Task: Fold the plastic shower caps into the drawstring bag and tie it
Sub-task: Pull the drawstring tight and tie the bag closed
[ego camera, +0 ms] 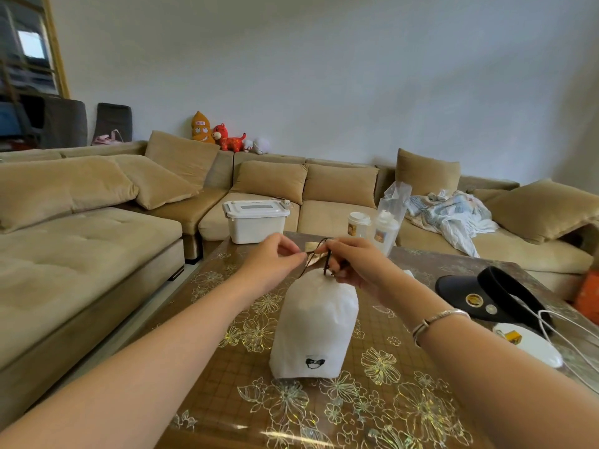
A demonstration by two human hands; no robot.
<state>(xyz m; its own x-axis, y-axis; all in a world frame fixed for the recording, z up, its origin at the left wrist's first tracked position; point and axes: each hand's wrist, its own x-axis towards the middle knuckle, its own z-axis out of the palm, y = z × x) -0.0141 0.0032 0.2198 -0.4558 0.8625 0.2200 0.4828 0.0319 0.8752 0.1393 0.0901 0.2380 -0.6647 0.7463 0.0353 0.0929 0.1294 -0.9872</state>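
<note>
We see a stuffed white drawstring bag (314, 322) upright on the table (372, 400), our left hand (275, 257) pinching its dark cord (319, 246); right hand (353, 260) fingers curled gripping the cord too

The table (227, 325) (floral cover) bears a drawstring bag (314, 328), visor (486, 296) and tub (256, 222).

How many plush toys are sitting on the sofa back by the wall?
3 at least: an orange plush leftmost, a red plush beside it, and a white plush to the right. Others may be hidden.
</note>
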